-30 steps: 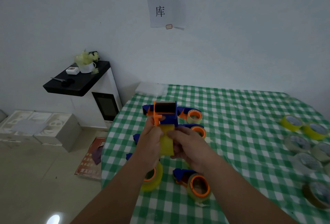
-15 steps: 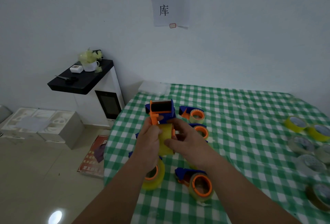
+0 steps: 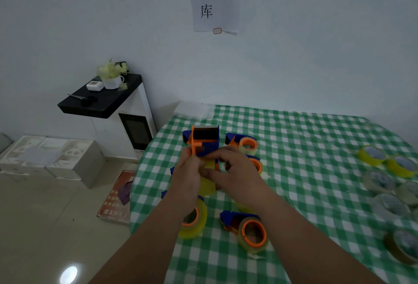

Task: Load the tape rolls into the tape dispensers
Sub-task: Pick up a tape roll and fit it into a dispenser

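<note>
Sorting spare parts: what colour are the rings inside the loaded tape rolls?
Orange, clearest on the nearest dispenser's ring in the head view.

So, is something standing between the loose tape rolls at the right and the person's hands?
Nothing visible does. Only bare green checked tablecloth lies between the loose tape rolls and the right hand. Both hands, the left hand too, hold the blue-and-orange tape dispenser.

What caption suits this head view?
Both hands hold a blue-and-orange plastic tape dispenser with yellowish tape roll above the green checked tablecloth.
</note>
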